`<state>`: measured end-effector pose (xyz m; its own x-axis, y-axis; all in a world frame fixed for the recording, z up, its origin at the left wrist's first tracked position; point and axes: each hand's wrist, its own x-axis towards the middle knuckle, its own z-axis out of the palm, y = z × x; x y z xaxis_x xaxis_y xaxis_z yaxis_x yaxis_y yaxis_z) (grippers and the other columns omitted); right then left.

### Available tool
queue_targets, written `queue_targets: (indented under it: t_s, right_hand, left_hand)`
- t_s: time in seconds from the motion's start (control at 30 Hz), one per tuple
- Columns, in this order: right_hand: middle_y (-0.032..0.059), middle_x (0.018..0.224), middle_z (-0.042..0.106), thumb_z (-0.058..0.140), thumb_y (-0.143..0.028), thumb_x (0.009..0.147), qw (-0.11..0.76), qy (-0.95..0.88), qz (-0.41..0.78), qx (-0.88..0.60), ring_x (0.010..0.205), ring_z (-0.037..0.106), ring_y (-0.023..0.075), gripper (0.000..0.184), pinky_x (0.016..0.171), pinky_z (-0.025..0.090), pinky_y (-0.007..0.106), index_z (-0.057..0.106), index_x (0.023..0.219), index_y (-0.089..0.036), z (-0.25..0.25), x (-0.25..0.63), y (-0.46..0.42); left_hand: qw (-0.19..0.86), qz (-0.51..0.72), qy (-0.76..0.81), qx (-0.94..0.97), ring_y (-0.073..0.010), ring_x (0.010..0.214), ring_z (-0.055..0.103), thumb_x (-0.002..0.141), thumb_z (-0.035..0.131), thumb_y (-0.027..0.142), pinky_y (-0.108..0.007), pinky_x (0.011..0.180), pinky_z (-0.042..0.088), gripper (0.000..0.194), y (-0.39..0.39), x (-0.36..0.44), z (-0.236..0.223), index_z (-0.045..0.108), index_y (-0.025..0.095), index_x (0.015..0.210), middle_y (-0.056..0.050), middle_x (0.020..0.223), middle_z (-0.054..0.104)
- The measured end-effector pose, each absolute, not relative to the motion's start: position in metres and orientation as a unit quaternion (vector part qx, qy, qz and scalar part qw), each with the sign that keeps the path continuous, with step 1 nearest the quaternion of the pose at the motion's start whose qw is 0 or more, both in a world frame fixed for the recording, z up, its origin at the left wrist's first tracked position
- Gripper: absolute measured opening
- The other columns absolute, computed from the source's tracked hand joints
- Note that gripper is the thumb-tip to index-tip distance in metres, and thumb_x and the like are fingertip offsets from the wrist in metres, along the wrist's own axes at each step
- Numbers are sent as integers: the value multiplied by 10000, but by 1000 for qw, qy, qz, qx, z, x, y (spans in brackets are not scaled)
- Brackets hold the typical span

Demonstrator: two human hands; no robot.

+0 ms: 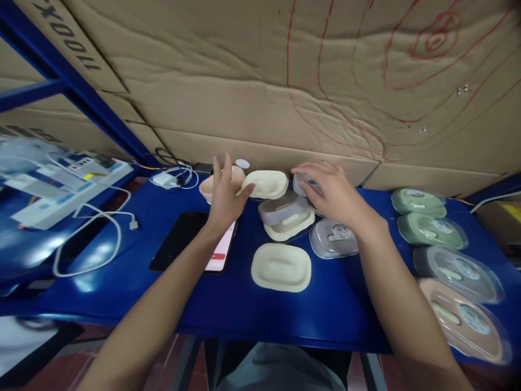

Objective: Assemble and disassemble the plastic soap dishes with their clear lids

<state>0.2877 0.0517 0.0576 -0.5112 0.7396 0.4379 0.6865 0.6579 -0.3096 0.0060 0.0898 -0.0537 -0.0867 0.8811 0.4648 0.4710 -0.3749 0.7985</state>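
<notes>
My left hand [228, 198] has its fingers spread over a pink oval bowl [207, 187]. Its thumb lies at the left end of a cream moulded tray [268, 183]. My right hand [331, 187] curls its fingers and thumb around a small grey dish [300, 183], partly hidden by the hand. Between the hands, a grey oval box [283, 209] rests on another cream tray [291, 227]. A third cream tray [280, 267] lies flat nearer me. Below my right hand sits a grey box with a clear cover [332, 239].
Several covered green, grey and pink boxes [433, 231] line the right side. A phone with a lit screen [217, 258] and a black case lie left of centre. White cables [118, 228] and a power strip [69, 195] occupy the left. Cardboard [228, 98] stands behind the blue table [228, 309].
</notes>
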Motion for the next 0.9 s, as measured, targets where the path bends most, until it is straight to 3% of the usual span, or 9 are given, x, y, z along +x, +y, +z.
queue_targets:
  t_s: [0.07, 0.17, 0.33, 0.43, 0.5, 0.57, 0.67, 0.8, 0.9]
  right_hand:
    - [72, 1370, 743, 497, -224, 1054, 281, -872, 46, -398, 1294, 670, 295, 333, 1113, 469, 497, 726, 1294, -246, 66, 287, 44]
    - [44, 1343, 755, 472, -233, 1075, 304, -873, 35, -379, 1292, 678, 286, 337, 1122, 486, 495, 739, 1277, -272, 91, 286, 21]
    - [16, 1327, 762, 441, -265, 1099, 330, -860, 25, -388, 1264, 696, 287, 368, 1112, 521, 496, 720, 1330, -327, 129, 291, -21]
    - [32, 1360, 745, 441, -268, 1101, 291, -861, 34, -416, 1290, 684, 279, 362, 1133, 509, 502, 704, 1343, -323, 113, 309, -31]
    - [62, 1487, 675, 483, -328, 1097, 227, -861, 53, -452, 1409, 607, 301, 366, 1196, 450, 550, 654, 1420, -311, 84, 327, -34]
    - [98, 1675, 493, 597, -425, 1048, 146, -847, 83, -505, 1575, 421, 351, 540, 1267, 331, 641, 519, 1570, -311, 49, 347, -37]
    - [120, 1772, 317, 744, -419, 931, 60, -813, 125, -565, 1647, 257, 395, 855, 1268, 262, 711, 342, 1681, -345, 6, 369, -43]
    - [108, 1757, 352, 772, -390, 893, 58, -801, 123, -583, 1612, 308, 419, 871, 1210, 341, 701, 369, 1666, -397, -13, 375, -46]
    - [109, 1730, 401, 787, -406, 881, 81, -801, 113, -582, 1573, 354, 430, 871, 1184, 361, 689, 387, 1655, -415, -12, 371, -47]
  left_hand:
    - [151, 504, 528, 666, -415, 1671, 153, 876, 834, 479, -622, 1312, 265, 880, 89, 5, -53, 438, 229, 1621, -199, 1767, 248]
    - [94, 517, 493, 693, -384, 1558, 403, 959, 734, 423, -602, 1273, 349, 514, 78, 13, -36, 626, 225, 1421, -174, 1590, 500]
    - [39, 388, 385, 836, -266, 1009, 706, 1062, 545, 247, -441, 959, 567, 153, 8, 46, 14, 697, 227, 1072, -65, 1035, 737]
    - [36, 214, 325, 921, -298, 990, 717, 1039, 645, 335, -471, 876, 588, 190, -50, 60, 12, 684, 198, 1165, -103, 1107, 738]
    - [27, 165, 315, 934, -354, 1180, 691, 955, 783, 376, -549, 1008, 568, 358, -79, 63, -6, 664, 194, 1241, -139, 1283, 708]
    - [13, 153, 318, 936, -366, 1282, 655, 910, 844, 336, -591, 1109, 521, 431, -97, 61, -27, 649, 207, 1272, -132, 1356, 689]
    - [-9, 172, 302, 938, -328, 1272, 672, 948, 791, 214, -528, 1080, 551, 270, -107, 55, -40, 664, 206, 1186, -122, 1355, 702]
    - [-10, 231, 274, 933, -307, 1307, 663, 1028, 684, 226, -494, 1094, 544, 66, -89, 46, -7, 684, 218, 1094, -125, 1406, 693]
    - [15, 292, 311, 904, -312, 1344, 652, 1068, 619, 283, -517, 1129, 522, 132, -39, 38, 26, 695, 243, 1168, -115, 1490, 661]
